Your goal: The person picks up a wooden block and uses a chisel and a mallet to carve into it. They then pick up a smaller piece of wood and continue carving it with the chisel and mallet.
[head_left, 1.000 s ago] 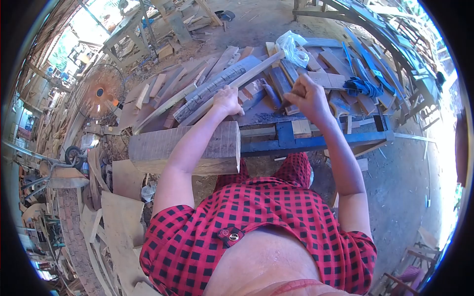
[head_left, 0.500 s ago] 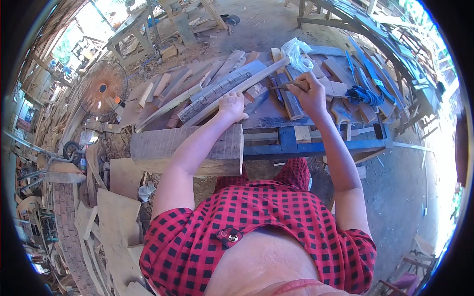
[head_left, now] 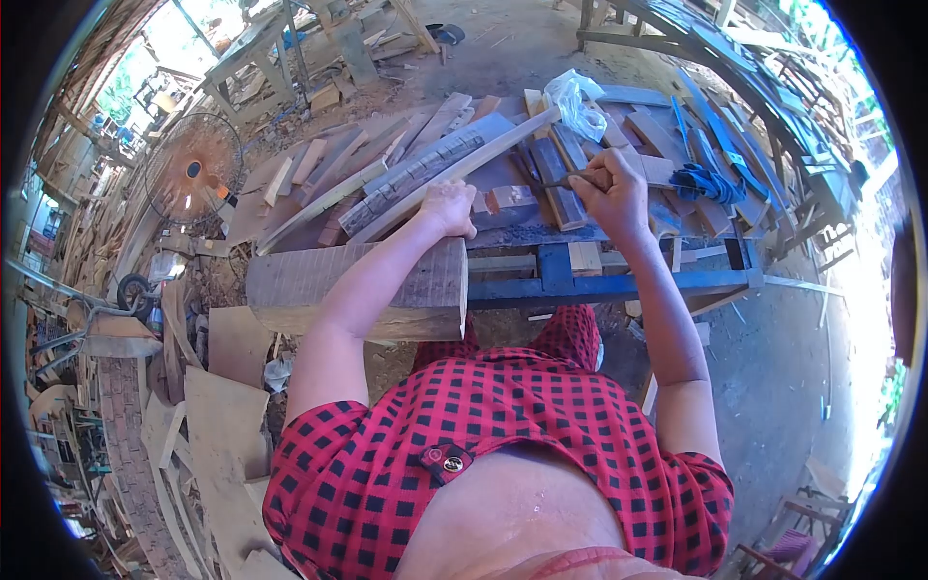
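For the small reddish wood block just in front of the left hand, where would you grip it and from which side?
Probably across its two long sides, coming from above. The small wood block lies flat on the bench, top face exposed, beside the left hand. Planks crowd its far side, and the right hand holds a thin tool nearby.

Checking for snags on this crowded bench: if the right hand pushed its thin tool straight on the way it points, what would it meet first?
Probably the small reddish wood block, lying just past the thin tool held by the right hand; depth is unclear.
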A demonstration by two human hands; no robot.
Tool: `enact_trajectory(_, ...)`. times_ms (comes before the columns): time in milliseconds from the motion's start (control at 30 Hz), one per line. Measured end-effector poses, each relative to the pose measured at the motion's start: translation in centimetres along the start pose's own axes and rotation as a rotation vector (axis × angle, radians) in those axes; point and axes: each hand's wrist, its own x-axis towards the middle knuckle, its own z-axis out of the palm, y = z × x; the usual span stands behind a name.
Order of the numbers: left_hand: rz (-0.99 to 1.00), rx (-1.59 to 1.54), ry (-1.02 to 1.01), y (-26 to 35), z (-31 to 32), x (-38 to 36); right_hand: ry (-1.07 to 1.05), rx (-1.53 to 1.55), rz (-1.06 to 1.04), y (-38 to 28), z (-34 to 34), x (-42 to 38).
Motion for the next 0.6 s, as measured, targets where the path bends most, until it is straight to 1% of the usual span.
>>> enact_trajectory(33,0.016,-0.026,0.008,0.2,0.2,0.2,-0.003,0.0,0.0,-0.7,-0.4,0.3)
enact_trajectory(100,0.032,-0.055,0.013,0.8,0.8,0.8,0.086,-0.023,-0.086,-2.8,-1.3,1.1)
enact_trajectory(133,0.028,-0.076,0.001,1.2,1.2,1.2,0.085,-0.026,-0.086,-3.4,-1.5,1.6)
enact_trajectory(200,0.026,-0.102,-0.008,1.0,1.9,1.8,0.097,0.061,-0.188,-4.3,-1.7,2.7)
enact_trajectory(233,0.08,-0.154,0.007,0.4,2.4,1.7,0.094,0.058,-0.189,-4.7,-1.7,2.9)
enact_trajectory(267,0.132,-0.206,0.024,-0.1,2.9,1.8,0.003,0.124,-0.191,-5.2,-1.6,3.2)
enact_trajectory(300,0.127,-0.208,0.028,-0.3,3.0,1.8,-0.088,0.191,-0.194,-5.7,-1.3,3.6)
enact_trajectory(333,0.162,-0.259,0.0,-0.5,3.2,1.7,-0.093,0.193,-0.199,-6.3,-0.8,3.9)
enact_trajectory(400,0.194,-0.312,-0.028,-1.2,3.2,1.6,-0.223,0.043,-0.223,-7.3,0.3,4.3)
enact_trajectory(433,0.17,-0.497,-0.019,-1.7,2.9,1.8,-0.316,0.161,-0.197,-6.9,1.3,4.8)
enact_trajectory(467,0.146,-0.68,-0.012,-2.2,2.6,1.9,-0.314,0.16,-0.194,-7.1,1.8,5.1)
enact_trajectory(500,0.167,-0.872,-0.001,-2.7,2.9,2.2,-0.377,0.075,-0.19,-8.0,2.3,5.3)
enact_trajectory(533,0.173,-0.87,-0.006,-2.6,1.9,1.7,-0.439,-0.011,-0.183,-8.8,2.7,5.5)
enact_trajectory(567,0.255,-1.092,0.01,-2.5,0.9,1.3,-0.45,-0.052,-0.235,-9.3,3.1,5.6)
enact_trajectory(600,0.338,-1.314,0.023,-2.1,-0.6,0.6,-0.445,-0.053,-0.226,-9.5,3.8,5.9)
